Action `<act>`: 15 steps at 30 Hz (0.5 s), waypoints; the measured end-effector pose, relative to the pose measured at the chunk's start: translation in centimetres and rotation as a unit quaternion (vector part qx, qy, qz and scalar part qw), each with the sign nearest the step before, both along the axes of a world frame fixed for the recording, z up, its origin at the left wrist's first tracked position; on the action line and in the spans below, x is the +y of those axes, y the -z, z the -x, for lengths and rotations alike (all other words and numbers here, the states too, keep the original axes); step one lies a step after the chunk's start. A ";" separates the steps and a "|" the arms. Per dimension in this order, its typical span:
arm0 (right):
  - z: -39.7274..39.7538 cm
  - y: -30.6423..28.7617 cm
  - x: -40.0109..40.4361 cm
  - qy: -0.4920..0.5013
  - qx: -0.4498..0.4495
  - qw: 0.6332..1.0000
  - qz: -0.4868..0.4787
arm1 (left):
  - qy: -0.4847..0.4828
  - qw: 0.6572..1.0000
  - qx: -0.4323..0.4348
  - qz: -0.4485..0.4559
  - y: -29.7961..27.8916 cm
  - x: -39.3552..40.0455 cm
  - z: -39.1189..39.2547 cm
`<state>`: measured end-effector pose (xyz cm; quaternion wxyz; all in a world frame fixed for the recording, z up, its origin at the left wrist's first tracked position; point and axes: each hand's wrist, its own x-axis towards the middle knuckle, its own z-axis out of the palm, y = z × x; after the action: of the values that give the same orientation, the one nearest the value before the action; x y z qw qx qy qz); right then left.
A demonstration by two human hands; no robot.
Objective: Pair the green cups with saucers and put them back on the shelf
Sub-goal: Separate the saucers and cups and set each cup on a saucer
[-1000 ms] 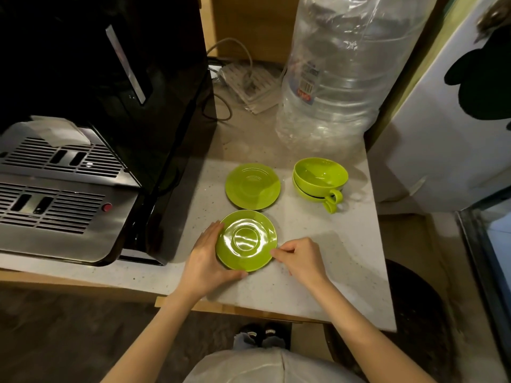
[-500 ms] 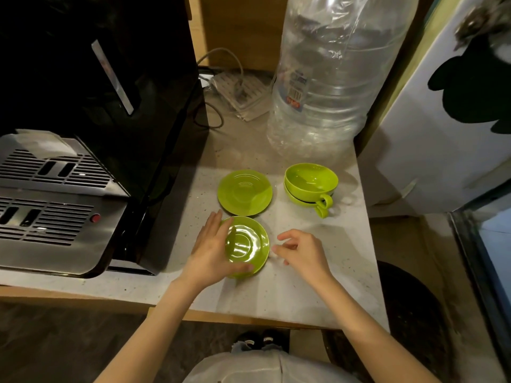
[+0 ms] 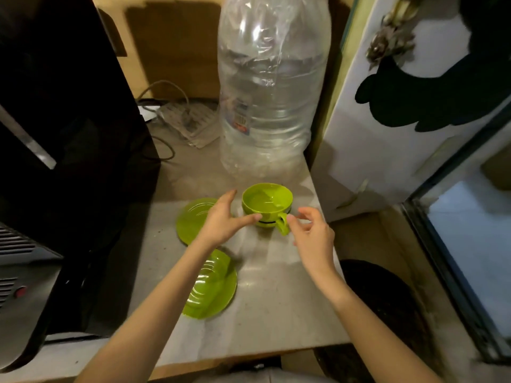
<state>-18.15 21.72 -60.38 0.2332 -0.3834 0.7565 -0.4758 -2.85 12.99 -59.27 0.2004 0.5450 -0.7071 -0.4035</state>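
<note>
Two stacked green cups [image 3: 266,204] stand on the pale counter, handle pointing toward me. My left hand [image 3: 222,221] is open at the cups' left side, its thumb touching the lower wall. My right hand [image 3: 312,236] is open just right of the handle [image 3: 282,223], fingertips close to it. One green saucer [image 3: 192,219] lies left of the cups, partly under my left hand. A second green saucer [image 3: 213,286] lies nearer me, partly hidden by my left forearm.
A large clear water bottle [image 3: 272,87] stands right behind the cups. A black and steel coffee machine [image 3: 55,150] fills the left side. A power strip with cables [image 3: 188,120] lies at the back. A white panel [image 3: 392,128] borders the counter's right edge [image 3: 329,225].
Both hands let go of the near saucer and moved forward to the stacked cups. The saucer now lies flat on the counter. The camera moved closer.
</note>
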 end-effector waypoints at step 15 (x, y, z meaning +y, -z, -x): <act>0.1 1.1 -0.4 -0.058 -0.031 0.998 -0.011 | -0.016 0.996 0.084 -0.038 1.3 -0.5 1.9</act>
<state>-18.27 21.29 -61.50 0.2882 -0.4088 0.7307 -0.4645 -4.70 12.47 -60.59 0.2445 0.5279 -0.6629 -0.4712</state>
